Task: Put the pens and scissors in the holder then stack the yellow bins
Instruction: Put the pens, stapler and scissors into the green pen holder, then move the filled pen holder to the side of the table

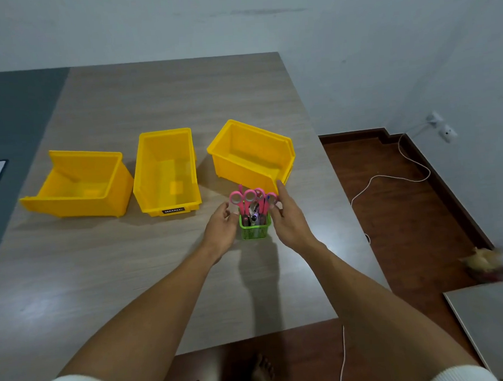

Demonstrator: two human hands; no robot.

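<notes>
I am looking into a plain room in what I take for a home or a small office, sparsely furnished. A wood-grain laminate tabletop (157, 107) fills most of the view, set against bare, pale grey walls (382, 35) with scuff marks at the far side. To the right the floor (407, 210) is dark reddish wood with a matching skirting board. Two white wall sockets (442, 125) sit low on the right wall, and a white cable (391, 179) trails from them across the floor. Bare feet (258, 372) show on the floor at the near edge, which suggests a domestic setting. A second pale surface (497, 328) juts in at the near right.
</notes>
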